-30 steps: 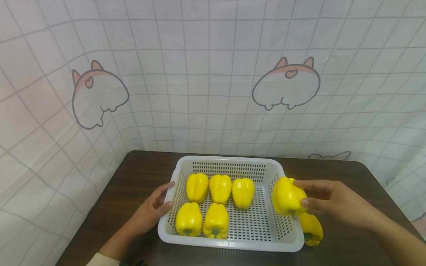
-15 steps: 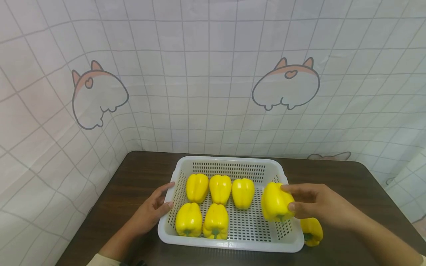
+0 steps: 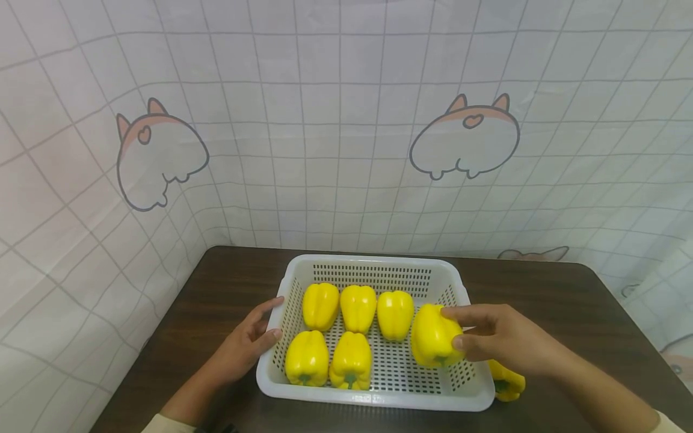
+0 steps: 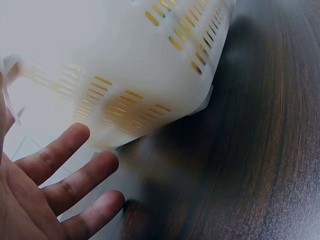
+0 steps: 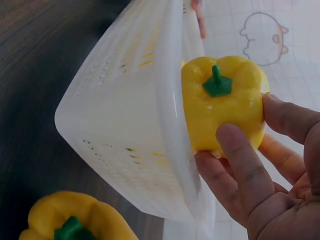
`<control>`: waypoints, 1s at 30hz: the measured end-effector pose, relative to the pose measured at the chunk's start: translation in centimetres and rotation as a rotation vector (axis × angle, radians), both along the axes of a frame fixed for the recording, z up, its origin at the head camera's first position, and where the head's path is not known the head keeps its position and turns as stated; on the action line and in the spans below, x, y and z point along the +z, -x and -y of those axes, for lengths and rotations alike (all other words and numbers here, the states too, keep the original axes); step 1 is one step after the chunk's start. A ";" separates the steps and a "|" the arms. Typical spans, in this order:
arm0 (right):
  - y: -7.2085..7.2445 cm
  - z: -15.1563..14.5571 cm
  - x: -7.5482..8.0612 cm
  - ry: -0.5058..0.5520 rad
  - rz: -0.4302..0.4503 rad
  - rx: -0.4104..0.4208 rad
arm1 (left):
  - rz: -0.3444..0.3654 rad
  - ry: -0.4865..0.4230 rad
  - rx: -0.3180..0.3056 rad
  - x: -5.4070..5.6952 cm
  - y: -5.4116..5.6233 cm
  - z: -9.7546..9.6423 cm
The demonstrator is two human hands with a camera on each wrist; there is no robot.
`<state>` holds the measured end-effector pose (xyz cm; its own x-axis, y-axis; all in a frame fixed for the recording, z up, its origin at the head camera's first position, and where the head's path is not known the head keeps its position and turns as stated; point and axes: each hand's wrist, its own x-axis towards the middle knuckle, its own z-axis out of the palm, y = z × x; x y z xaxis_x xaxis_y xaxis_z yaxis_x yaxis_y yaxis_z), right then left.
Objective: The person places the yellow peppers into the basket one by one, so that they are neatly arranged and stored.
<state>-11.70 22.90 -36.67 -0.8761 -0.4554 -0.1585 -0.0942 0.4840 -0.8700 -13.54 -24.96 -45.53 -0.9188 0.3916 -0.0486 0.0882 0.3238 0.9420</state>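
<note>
A yellow bell pepper (image 3: 433,337) with a green stem is pinched between the fingers and thumb of my right hand (image 3: 492,334). It is over the right end of a white plastic basket (image 3: 373,397), stem toward me. The right wrist view shows this pepper (image 5: 225,110) right at the rim (image 5: 172,90). My left hand (image 3: 246,343) touches the basket's left rim with thumb and index finger. Its other fingers (image 4: 82,175) are spread beside the basket wall (image 4: 115,55). Inside sit several yellow bell peppers, such as the front left one (image 3: 307,356), in two rows.
Another yellow bell pepper (image 3: 508,385) lies on the dark wooden table (image 3: 238,273), outside the basket's right end and partly hidden by it. A white gridded curtain (image 3: 335,132) with cartoon animal prints hangs behind the table.
My right hand has carried the pepper leftward and slightly lower, from over the basket's right rim to inside its outline. The left hand has stayed at the left rim.
</note>
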 end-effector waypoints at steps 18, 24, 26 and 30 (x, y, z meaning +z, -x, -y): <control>-0.4 2.7 -1.1 0.030 0.064 -0.022 | -0.005 -0.007 -0.012 -0.2 0.2 0.1; -0.4 3.5 -1.3 0.016 0.067 -0.017 | -0.001 -0.005 0.001 -0.1 0.1 0.0; -0.3 3.8 -1.4 0.017 0.070 -0.010 | -0.001 -0.003 0.005 0.0 0.1 0.0; -0.3 4.3 -1.7 0.029 0.094 -0.015 | 0.003 0.001 0.011 0.0 0.0 0.0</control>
